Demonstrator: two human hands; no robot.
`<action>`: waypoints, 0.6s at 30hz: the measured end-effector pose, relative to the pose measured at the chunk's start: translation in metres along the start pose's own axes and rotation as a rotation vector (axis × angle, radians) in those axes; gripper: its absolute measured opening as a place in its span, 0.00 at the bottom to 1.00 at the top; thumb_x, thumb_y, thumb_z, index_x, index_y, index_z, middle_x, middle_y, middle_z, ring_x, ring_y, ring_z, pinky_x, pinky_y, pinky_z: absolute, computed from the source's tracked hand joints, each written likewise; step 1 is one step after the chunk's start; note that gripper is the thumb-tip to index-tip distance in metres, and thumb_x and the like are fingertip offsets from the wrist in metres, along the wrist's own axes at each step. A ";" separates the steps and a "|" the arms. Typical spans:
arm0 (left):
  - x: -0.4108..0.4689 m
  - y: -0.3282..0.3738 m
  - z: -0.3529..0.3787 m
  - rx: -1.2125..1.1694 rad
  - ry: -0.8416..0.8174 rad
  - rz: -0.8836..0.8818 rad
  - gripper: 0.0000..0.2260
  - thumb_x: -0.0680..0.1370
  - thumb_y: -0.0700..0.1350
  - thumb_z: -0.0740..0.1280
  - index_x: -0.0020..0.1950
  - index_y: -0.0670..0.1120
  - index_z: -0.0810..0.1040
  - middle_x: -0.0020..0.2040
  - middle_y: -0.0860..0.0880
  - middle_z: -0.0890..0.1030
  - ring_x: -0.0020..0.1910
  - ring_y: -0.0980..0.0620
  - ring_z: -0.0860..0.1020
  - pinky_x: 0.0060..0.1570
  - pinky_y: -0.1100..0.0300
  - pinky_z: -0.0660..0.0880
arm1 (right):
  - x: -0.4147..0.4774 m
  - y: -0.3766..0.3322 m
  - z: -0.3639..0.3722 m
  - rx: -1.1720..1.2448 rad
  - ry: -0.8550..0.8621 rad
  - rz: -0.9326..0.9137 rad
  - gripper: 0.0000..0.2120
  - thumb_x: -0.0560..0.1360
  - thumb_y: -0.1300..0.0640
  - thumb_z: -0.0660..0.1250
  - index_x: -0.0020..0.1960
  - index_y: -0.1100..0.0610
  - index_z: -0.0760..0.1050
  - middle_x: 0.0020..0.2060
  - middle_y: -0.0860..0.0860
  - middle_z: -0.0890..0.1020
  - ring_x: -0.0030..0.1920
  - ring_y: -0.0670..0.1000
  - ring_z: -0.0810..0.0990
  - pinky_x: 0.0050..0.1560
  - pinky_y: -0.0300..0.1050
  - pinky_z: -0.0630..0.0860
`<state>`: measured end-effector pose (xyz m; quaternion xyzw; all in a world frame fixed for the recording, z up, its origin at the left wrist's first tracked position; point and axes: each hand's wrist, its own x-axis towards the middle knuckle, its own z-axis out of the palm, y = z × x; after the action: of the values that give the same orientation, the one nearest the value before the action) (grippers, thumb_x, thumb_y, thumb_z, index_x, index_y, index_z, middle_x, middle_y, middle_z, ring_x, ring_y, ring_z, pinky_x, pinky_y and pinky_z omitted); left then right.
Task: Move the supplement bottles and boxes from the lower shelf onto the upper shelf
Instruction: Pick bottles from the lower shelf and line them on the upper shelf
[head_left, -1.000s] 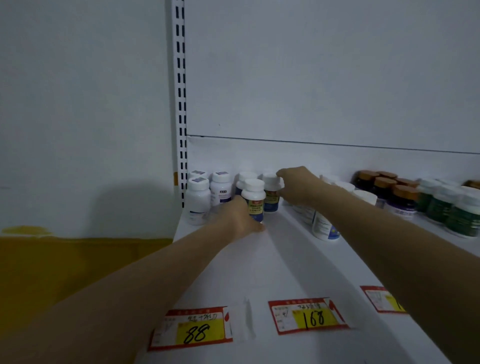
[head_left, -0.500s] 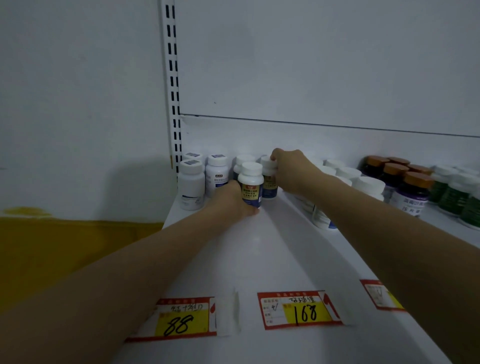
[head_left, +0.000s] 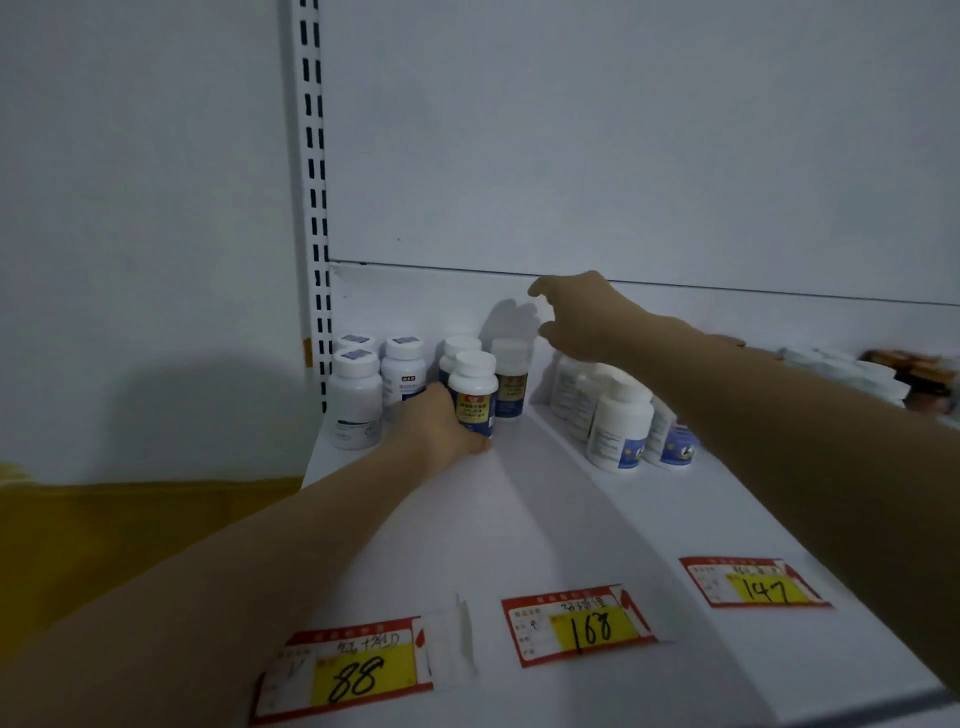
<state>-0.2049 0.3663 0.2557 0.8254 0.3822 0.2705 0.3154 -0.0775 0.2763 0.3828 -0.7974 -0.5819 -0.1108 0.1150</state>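
Placement looks underway: left hand (head_left: 441, 431) grips a blue-labelled bottle (head_left: 472, 392) standing on the upper shelf (head_left: 519, 519), right hand (head_left: 576, 317) hovers empty above; next, letting go cleanly.

Left hand (head_left: 441, 431) around bottle (head_left: 472, 392); right hand (head_left: 582, 322) empty above.

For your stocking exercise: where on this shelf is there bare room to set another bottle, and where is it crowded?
Free: the shelf between the price tags and the bottle rows. Crowded: the back left corner, where the left hand grips a blue-label bottle.
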 end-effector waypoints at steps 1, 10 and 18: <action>0.000 0.001 0.001 0.006 -0.003 0.005 0.28 0.67 0.47 0.76 0.64 0.44 0.72 0.59 0.46 0.79 0.58 0.46 0.77 0.62 0.51 0.73 | -0.003 0.008 -0.006 0.005 0.009 0.011 0.22 0.78 0.63 0.59 0.72 0.57 0.64 0.65 0.58 0.72 0.60 0.57 0.75 0.57 0.47 0.74; -0.008 0.023 0.003 0.082 -0.008 0.012 0.22 0.69 0.44 0.75 0.62 0.47 0.75 0.58 0.48 0.80 0.57 0.48 0.77 0.57 0.60 0.70 | -0.018 0.094 -0.034 -0.005 0.077 0.036 0.22 0.78 0.58 0.61 0.72 0.57 0.65 0.66 0.57 0.72 0.60 0.57 0.75 0.57 0.46 0.73; -0.012 0.041 0.010 0.133 -0.021 -0.167 0.27 0.70 0.48 0.74 0.67 0.48 0.71 0.64 0.48 0.77 0.61 0.48 0.75 0.61 0.59 0.68 | -0.006 0.125 -0.022 0.062 0.033 -0.117 0.22 0.78 0.56 0.62 0.71 0.55 0.67 0.65 0.55 0.74 0.59 0.55 0.77 0.58 0.46 0.74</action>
<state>-0.1863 0.3331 0.2766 0.8124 0.4636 0.2086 0.2856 0.0392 0.2272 0.3949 -0.7562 -0.6287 -0.1124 0.1427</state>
